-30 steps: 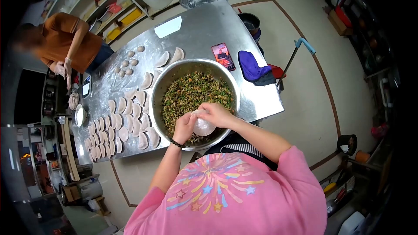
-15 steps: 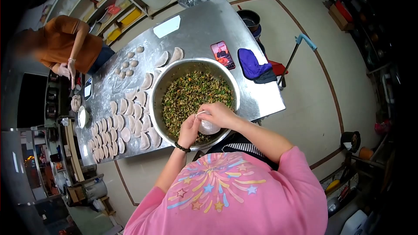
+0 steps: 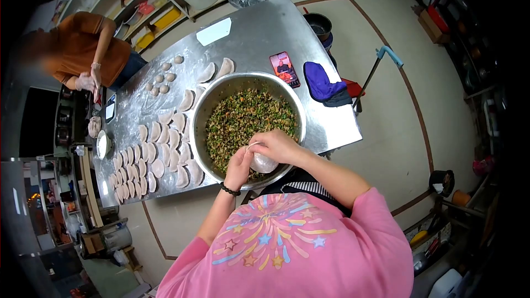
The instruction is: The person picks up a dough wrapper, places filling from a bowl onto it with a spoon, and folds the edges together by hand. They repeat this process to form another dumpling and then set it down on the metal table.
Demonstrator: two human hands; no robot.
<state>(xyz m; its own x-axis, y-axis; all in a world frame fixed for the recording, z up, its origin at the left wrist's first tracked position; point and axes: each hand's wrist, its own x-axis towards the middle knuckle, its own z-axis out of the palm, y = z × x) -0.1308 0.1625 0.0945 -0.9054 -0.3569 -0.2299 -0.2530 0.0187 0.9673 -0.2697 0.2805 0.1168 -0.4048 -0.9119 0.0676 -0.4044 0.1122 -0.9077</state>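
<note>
Over the near side of a large steel bowl (image 3: 300, 111), both hands pinch the edge of one pale dumpling (image 3: 263, 164). My left hand (image 3: 238, 166) is closed on its left end, with a dark beaded bracelet at the wrist. From the right, my right hand (image 3: 277, 146) closes on its upper edge, partly covering it. Chopped filling (image 3: 248, 111) of green, brown and orange bits lies in the bowl below. Left of the bowl, several folded dumplings (image 3: 174, 139) rest in rows on the floured steel table (image 3: 259, 38).
Several dough balls (image 3: 160, 78) and a white bowl (image 3: 104, 145) lie leftward. A phone (image 3: 285, 69) and a purple cloth (image 3: 320, 81) are right of the big bowl. A co-worker (image 3: 91, 52) in brown stands at the far left, gloved hands together. A white sheet (image 3: 213, 32) lies at the back.
My two hands stay at the dumpling's edge with little movement. The co-worker's hands have shifted slightly. The view has tilted a little.
</note>
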